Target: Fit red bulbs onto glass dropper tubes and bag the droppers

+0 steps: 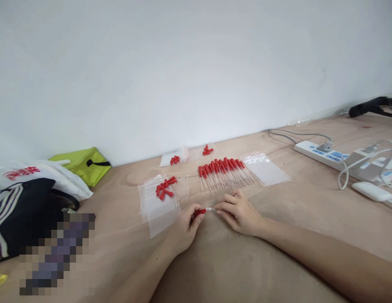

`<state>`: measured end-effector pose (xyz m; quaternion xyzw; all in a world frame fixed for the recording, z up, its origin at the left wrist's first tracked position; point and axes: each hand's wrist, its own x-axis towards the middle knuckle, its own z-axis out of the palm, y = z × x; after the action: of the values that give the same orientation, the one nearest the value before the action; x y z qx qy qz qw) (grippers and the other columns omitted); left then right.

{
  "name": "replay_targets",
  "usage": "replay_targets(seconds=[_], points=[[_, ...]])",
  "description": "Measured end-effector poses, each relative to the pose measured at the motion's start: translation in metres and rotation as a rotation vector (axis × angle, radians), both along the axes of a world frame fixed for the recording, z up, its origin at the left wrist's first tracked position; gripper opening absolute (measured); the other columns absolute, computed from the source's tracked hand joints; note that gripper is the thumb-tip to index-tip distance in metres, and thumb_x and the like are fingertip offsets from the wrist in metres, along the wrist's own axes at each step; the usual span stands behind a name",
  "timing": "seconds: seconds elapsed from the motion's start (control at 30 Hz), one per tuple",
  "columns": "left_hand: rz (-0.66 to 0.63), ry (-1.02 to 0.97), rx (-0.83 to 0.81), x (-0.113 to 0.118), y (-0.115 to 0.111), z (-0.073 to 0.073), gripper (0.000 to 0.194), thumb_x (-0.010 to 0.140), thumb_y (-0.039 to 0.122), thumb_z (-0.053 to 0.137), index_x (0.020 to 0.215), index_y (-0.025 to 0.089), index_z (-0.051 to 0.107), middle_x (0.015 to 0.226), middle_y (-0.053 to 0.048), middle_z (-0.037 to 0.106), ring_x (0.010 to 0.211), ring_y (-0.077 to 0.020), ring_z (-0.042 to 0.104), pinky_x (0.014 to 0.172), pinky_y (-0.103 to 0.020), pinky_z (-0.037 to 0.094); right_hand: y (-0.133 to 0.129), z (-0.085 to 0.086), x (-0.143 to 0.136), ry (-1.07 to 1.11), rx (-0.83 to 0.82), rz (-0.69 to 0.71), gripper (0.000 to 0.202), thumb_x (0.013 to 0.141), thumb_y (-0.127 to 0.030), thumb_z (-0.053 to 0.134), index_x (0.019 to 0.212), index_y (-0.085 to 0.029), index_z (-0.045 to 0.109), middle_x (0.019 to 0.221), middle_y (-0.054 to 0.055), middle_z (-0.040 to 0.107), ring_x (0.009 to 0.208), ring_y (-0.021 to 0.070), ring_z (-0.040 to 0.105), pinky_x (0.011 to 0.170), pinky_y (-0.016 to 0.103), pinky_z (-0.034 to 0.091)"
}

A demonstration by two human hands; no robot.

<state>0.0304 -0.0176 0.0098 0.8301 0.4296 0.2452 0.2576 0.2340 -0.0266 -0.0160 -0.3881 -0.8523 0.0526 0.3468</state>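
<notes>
My left hand [187,225] is closed on a red rubber dropper bulb [200,211]. My right hand [238,212] pinches a clear dropper tube [210,209], whose left end meets the bulb's mouth; how far it sits inside I cannot tell. Just beyond my hands lies a row of droppers with red bulbs [219,166], their clear tubes pointing towards me. Loose red bulbs [166,188] are heaped on clear zip bags [158,219] to the left, beside several bare tubes [183,188].
More bulbs [174,160] and another zip bag [268,170] lie farther back, near the wall. On the right are a white power strip [322,155], cables and a white adapter [372,191]. A green bag [94,170], a white bag and a black striped bag [28,214] occupy the left.
</notes>
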Motion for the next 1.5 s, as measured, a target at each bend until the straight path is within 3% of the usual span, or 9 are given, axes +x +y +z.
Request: replay_targets(seconds=[0.2, 0.47, 0.8, 1.03, 1.3, 1.5], points=[[-0.012, -0.007, 0.006, -0.001, 0.002, -0.002, 0.017, 0.085, 0.025, 0.041, 0.081, 0.017, 0.055, 0.074, 0.000, 0.059, 0.068, -0.0134, 0.054, 0.063, -0.024, 0.042, 0.001, -0.001, 0.000, -0.032, 0.006, 0.060, 0.019, 0.085, -0.022, 0.044, 0.094, -0.019, 0.061, 0.072, 0.001, 0.058, 0.067, 0.0113, 0.048, 0.072, 0.031, 0.025], [-0.095, 0.023, 0.062, -0.001, -0.003, 0.002, 0.019, 0.085, 0.025, 0.042, 0.079, 0.017, 0.058, 0.073, -0.002, 0.061, 0.068, -0.0139, 0.056, 0.063, -0.024, 0.043, 0.004, 0.007, 0.001, -0.025, -0.008, 0.124, 0.021, 0.084, -0.018, 0.042, 0.087, -0.021, 0.063, 0.079, 0.002, 0.062, 0.064, 0.0107, 0.048, 0.069, 0.031, 0.021], [-0.162, 0.177, 0.319, -0.002, -0.004, -0.007, 0.018, 0.085, 0.026, 0.040, 0.077, 0.017, 0.054, 0.072, -0.004, 0.060, 0.068, -0.0166, 0.053, 0.063, -0.028, 0.040, -0.003, 0.000, -0.011, -0.122, 0.017, 0.073, 0.019, 0.082, -0.018, 0.041, 0.077, -0.017, 0.060, 0.068, 0.001, 0.054, 0.059, 0.0109, 0.042, 0.066, 0.029, 0.022], [-0.146, 0.161, 0.310, 0.000, -0.003, -0.008, 0.016, 0.085, 0.024, 0.041, 0.079, 0.017, 0.054, 0.074, -0.005, 0.060, 0.071, -0.0175, 0.053, 0.064, -0.029, 0.041, -0.003, 0.003, -0.014, -0.134, 0.000, 0.045, 0.019, 0.085, -0.019, 0.041, 0.077, -0.018, 0.059, 0.070, 0.001, 0.055, 0.063, 0.0113, 0.044, 0.065, 0.028, 0.023], [-0.031, 0.059, 0.112, -0.001, 0.000, -0.009, 0.009, 0.080, 0.021, 0.052, 0.078, 0.017, 0.059, 0.074, -0.002, 0.061, 0.070, -0.0157, 0.056, 0.065, -0.027, 0.043, 0.002, 0.004, -0.007, -0.153, 0.163, -0.012, 0.019, 0.084, -0.023, 0.045, 0.076, -0.020, 0.062, 0.065, 0.001, 0.056, 0.067, 0.0139, 0.042, 0.066, 0.032, 0.020], [-0.001, 0.089, 0.087, -0.001, -0.003, -0.009, 0.008, 0.078, 0.022, 0.056, 0.072, 0.017, 0.058, 0.071, -0.001, 0.061, 0.068, -0.0156, 0.056, 0.065, -0.027, 0.042, -0.002, 0.002, -0.004, -0.144, 0.207, -0.013, 0.022, 0.085, -0.022, 0.043, 0.076, -0.021, 0.063, 0.059, 0.000, 0.054, 0.064, 0.0126, 0.042, 0.069, 0.033, 0.021]])
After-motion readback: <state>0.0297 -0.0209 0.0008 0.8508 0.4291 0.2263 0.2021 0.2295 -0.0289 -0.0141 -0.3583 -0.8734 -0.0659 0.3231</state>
